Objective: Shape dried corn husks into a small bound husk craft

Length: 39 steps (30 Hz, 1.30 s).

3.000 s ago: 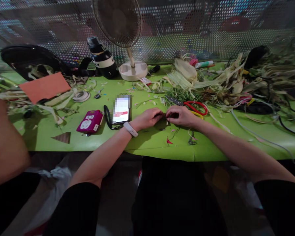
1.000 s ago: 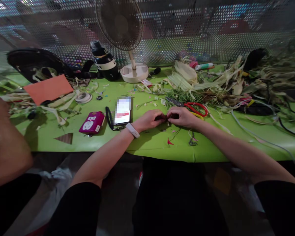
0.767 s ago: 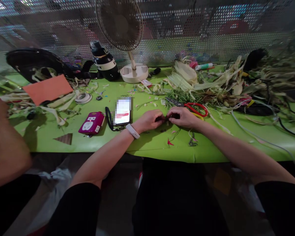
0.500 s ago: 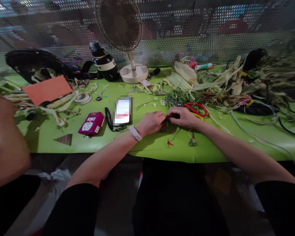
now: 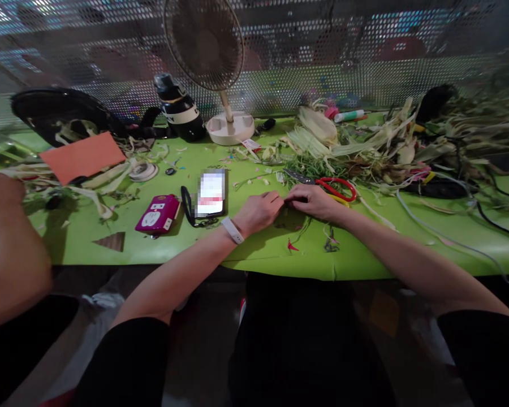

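Across the green table (image 5: 110, 226), the layout is as it was half a second ago: the standing fan (image 5: 203, 45) at the far edge, the heap of pale husks and leaves (image 5: 365, 141) on the right, the orange sheet (image 5: 82, 157) on the left, the phone (image 5: 211, 193) and the magenta device (image 5: 156, 213) near the middle. What differs lies at the hands. The left hand (image 5: 258, 211) has slid slightly toward the table's near edge and flattened, its knuckles now lower than three seconds ago, while the right hand (image 5: 314, 200) has kept its place just in front of the red-handled scissors (image 5: 331, 185). The fingertips of both hands meet and pinch a small dark strip (image 5: 289, 199), which sits between them just above the table, near its front edge at the centre. Both hands are closed on it, thumb against forefinger. The strip's long axis runs left to right, one end toward each hand; it is too small and too covered to tell which end is which. A tiny red scrap (image 5: 291, 245) lies nearer the edge, apart from both hands.
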### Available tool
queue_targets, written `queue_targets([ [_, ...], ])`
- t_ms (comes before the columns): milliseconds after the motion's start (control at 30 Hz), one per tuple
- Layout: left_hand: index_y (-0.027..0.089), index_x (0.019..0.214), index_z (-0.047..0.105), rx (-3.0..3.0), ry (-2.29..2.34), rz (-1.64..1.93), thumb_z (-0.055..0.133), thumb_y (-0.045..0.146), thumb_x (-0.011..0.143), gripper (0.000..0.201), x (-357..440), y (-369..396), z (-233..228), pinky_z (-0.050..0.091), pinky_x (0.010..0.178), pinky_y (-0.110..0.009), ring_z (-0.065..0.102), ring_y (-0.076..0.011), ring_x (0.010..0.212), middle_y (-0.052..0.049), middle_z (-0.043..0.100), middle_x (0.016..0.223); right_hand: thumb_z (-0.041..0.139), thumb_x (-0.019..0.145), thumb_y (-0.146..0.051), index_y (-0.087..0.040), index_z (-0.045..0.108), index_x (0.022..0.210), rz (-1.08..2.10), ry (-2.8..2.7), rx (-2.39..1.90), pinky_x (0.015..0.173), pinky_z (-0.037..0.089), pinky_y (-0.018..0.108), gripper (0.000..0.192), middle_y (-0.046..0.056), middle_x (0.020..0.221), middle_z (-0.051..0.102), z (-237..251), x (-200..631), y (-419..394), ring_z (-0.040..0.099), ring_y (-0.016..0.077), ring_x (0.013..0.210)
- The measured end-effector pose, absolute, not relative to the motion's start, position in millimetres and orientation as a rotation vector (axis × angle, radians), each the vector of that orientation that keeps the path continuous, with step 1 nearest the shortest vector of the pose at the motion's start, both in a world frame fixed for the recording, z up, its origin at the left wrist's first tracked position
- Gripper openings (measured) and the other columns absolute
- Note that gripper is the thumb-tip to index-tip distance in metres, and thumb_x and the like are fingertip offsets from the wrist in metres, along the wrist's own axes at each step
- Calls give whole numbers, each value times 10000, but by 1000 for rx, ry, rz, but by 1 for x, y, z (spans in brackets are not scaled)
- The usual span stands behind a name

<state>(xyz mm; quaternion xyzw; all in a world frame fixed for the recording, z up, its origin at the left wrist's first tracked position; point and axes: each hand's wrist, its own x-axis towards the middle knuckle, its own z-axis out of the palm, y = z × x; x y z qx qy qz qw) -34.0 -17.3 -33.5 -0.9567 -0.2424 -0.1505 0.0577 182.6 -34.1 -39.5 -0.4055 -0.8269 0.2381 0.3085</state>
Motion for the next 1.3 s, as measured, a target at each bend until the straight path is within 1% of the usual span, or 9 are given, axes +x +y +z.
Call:
queue_targets([
  [200,134,889,639,-2863,-780,-449,407,220,979,263,-35,-15,-36,396,553,-289,597,-183,716,-95,629,811,589,802,-208,-178,741,865,586,-2108,-1102,766,522,331,167,69,863,717,-38,183,-38,654,181,790],
  [300,132,919,641,-2844,-808,-418,411,230,979,257,-35,-14,-37,385,547,-292,595,-189,718,-101,639,831,601,773,-185,-198,725,788,498,-2112,-1053,799,526,343,125,71,897,723,-37,185,-40,664,190,835],
  [400,132,927,639,-2834,-833,-374,431,210,966,225,-35,-13,-35,400,584,-302,601,-201,750,-106,647,849,600,756,-175,-196,707,722,406,-2159,-1069,750,516,321,114,67,863,708,-32,188,-42,650,177,783],
  [533,144,917,619,-2912,-878,-318,460,196,947,171,-36,-11,-29,415,651,-313,603,-198,770,-93,650,857,607,721,-170,-186,679,658,341,-2212,-1147,666,471,287,97,54,794,685,-25,192,-44,606,158,706],
  [700,157,892,589,-3023,-935,-306,474,216,936,137,-39,-11,-24,397,650,-311,576,-183,734,-81,635,855,611,665,-176,-187,622,563,310,-2207,-1321,592,382,269,104,21,661,620,-22,195,-42,544,140,635],
  [867,171,872,569,-3132,-897,-463,457,265,961,172,-41,-9,-23,421,677,-287,562,-166,749,-61,620,854,585,659,-192,-179,629,627,675,-2127,-1367,587,377,251,56,-8,632,608,-15,196,-40,515,113,589],
  [1100,168,868,538,-3254,-795,-861,433,246,972,167,-41,-4,-26,484,794,-313,571,-175,844,-79,601,888,618,752,-332,-171,637,703,1014,-2044,-1310,611,395,262,169,-5,657,609,-6,205,-32,517,116,616],
  [1167,178,861,532,-3241,-799,-1003,443,236,970,152,-41,-5,-24,489,823,-312,578,-167,876,-75,607,908,649,754,-367,-169,641,732,1108,-1916,-1255,606,397,257,199,-9,662,603,-6,203,-33,508,108,612],
  [1300,175,840,554,-3223,-838,-1187,496,241,956,146,-40,-9,-19,499,795,-293,593,-164,943,-98,617,1011,739,686,-375,-177,596,722,1395,-1382,-1150,485,337,209,247,-9,706,621,-7,191,-38,468,69,542],
])
